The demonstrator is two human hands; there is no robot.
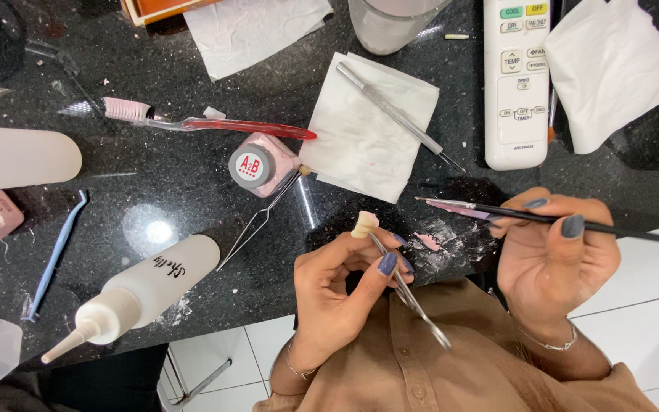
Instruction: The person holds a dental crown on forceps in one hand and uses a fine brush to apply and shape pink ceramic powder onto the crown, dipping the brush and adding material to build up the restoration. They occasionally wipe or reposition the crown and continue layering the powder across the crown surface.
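The left hand (341, 278) pinches metal forceps (409, 294) lifting a small tooth-like piece (364, 223) toward twelve o'clock, steady for the thin brush (512, 216) pinched by the right hand (554, 252) at three o'clock.

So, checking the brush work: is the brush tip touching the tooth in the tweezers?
Apart. The head view shows dark counter between the brush tip and the tooth.

Only 1 view, from the person's head, is looking steeply down, close in; it is taking in the black speckled countertop (192, 191) ahead, the left hand (337, 286) and right hand (554, 252) near the bottom, and white floor tiles (642, 290) beyond the counter's edge.
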